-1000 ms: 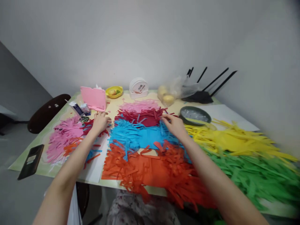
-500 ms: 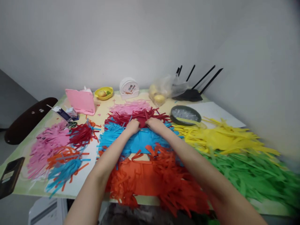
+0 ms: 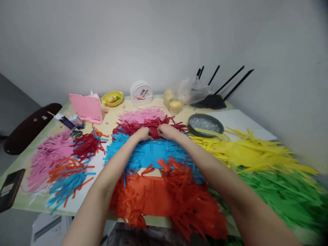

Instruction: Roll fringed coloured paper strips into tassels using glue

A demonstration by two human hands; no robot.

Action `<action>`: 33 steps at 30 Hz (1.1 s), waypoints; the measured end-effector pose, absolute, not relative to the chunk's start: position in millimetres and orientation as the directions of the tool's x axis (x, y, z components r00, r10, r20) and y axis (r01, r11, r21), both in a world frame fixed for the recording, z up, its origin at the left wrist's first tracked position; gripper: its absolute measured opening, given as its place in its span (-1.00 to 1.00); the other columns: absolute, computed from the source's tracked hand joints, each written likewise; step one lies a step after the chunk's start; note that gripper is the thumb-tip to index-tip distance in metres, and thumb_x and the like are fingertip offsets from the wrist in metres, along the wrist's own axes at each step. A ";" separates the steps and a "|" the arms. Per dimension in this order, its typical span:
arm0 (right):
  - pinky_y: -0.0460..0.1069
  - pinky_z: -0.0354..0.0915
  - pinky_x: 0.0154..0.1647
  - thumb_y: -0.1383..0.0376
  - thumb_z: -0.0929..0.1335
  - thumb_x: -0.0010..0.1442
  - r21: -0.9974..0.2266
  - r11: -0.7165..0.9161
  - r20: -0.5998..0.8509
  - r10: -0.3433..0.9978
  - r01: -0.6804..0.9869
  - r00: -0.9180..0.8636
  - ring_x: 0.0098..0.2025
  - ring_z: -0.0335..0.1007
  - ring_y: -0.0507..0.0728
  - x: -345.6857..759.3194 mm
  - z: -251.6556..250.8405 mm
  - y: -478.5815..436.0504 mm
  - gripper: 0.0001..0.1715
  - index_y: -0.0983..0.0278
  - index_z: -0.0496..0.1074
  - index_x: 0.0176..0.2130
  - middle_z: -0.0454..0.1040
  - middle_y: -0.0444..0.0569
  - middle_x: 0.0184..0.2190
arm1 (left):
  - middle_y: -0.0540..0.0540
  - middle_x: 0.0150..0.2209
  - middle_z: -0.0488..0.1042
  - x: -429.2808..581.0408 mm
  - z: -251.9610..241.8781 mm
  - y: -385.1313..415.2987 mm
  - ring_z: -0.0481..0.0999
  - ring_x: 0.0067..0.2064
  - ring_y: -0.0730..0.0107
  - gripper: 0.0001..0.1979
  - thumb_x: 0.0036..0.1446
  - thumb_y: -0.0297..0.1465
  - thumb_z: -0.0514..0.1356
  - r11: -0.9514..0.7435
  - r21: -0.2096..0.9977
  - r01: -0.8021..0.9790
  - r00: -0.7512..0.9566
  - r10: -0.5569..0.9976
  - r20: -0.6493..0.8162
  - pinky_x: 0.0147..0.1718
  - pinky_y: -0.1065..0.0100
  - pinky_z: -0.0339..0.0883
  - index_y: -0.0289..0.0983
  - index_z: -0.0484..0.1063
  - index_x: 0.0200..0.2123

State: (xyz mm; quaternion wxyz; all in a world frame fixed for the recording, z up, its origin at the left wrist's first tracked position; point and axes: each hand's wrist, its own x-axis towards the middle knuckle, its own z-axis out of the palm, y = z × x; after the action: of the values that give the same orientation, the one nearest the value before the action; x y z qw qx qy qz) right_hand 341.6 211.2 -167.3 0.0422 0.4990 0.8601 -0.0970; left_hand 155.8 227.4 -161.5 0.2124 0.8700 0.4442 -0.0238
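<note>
My left hand (image 3: 144, 134) and my right hand (image 3: 165, 131) are closed, side by side, on a dark red fringed sheet (image 3: 154, 132) that looks like crepe paper or thin cloth. Its strips fan out past both hands. Directly below lies a blue fringed sheet (image 3: 153, 153), partly under my forearms. Closer to me, an orange-red fringed sheet (image 3: 156, 198) hangs slightly over the table edge. Behind the dark red one shows a pink fringed sheet (image 3: 143, 115). My fingertips are too small to make out in detail.
Yellow strips (image 3: 246, 152) and green strips (image 3: 279, 191) cover the right side. Bundled pink fringe (image 3: 52, 157) lies left. Farther back stand a pink tablet case (image 3: 86, 107), a yellow bowl (image 3: 106, 103), a dark round dish (image 3: 220, 127), bagged fruit (image 3: 175, 105) and a black router (image 3: 210, 101).
Both hands have stayed at the dark red sheet, the left one drawn slightly leftward. The camera view has shifted a little.
</note>
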 end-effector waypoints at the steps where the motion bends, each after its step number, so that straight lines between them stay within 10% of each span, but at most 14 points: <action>1: 0.13 0.40 -0.06 0.18 0.34 0.30 -0.134 0.481 -0.173 0.849 0.866 -0.498 -0.10 0.46 0.13 341.9 -167.7 213.1 -0.69 0.35 0.44 -0.07 0.49 0.03 -0.10 | -0.12 -0.33 0.62 155.1 -160.6 228.2 0.55 -0.28 0.24 -0.77 -0.02 -0.36 0.34 -0.508 0.357 0.784 0.602 0.762 -0.237 -0.25 0.36 0.34 -0.33 0.61 -0.26; 11: -0.02 0.33 -0.18 0.26 0.42 0.18 -0.233 0.445 -0.032 0.885 0.865 -0.464 -0.24 0.45 0.08 341.5 -157.2 210.1 -0.83 0.35 0.47 -0.27 0.52 -0.04 -0.30 | -0.18 0.02 0.43 158.5 -165.5 226.7 0.48 -0.03 0.23 -0.66 0.26 -0.28 0.16 -0.409 0.333 0.850 0.489 0.848 -0.206 -0.07 0.10 0.44 -0.31 0.37 0.04; 21: 0.10 0.20 0.09 0.38 0.26 0.28 -0.265 0.361 0.235 0.924 0.894 -0.303 0.07 0.33 0.26 324.5 -139.5 176.4 -0.65 0.41 0.41 0.03 0.47 0.23 0.00 | -0.21 -0.16 0.54 158.9 -155.3 213.9 0.52 -0.07 0.21 -0.84 0.19 -0.40 0.20 -0.270 0.330 0.904 0.296 0.955 -0.030 -0.08 0.21 0.39 -0.34 0.48 -0.18; 33: 0.16 0.39 -0.02 0.21 0.34 0.29 -0.446 0.182 0.013 0.980 0.876 -0.197 -0.01 0.41 0.19 262.3 -184.8 174.0 -0.59 0.35 0.36 0.07 0.40 0.11 0.04 | -0.15 -0.23 0.55 119.1 -98.4 195.1 0.50 -0.13 0.22 -0.85 0.14 -0.45 0.09 -0.172 0.474 0.863 -0.015 0.931 0.366 -0.15 0.30 0.27 -0.23 0.44 -0.24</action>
State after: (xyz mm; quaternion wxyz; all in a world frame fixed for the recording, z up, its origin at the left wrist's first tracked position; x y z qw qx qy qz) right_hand 262.3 174.0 -184.8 -0.1501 0.6156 0.7540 -0.1731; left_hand 119.1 195.1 -98.4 0.0542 0.6996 0.6411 0.3109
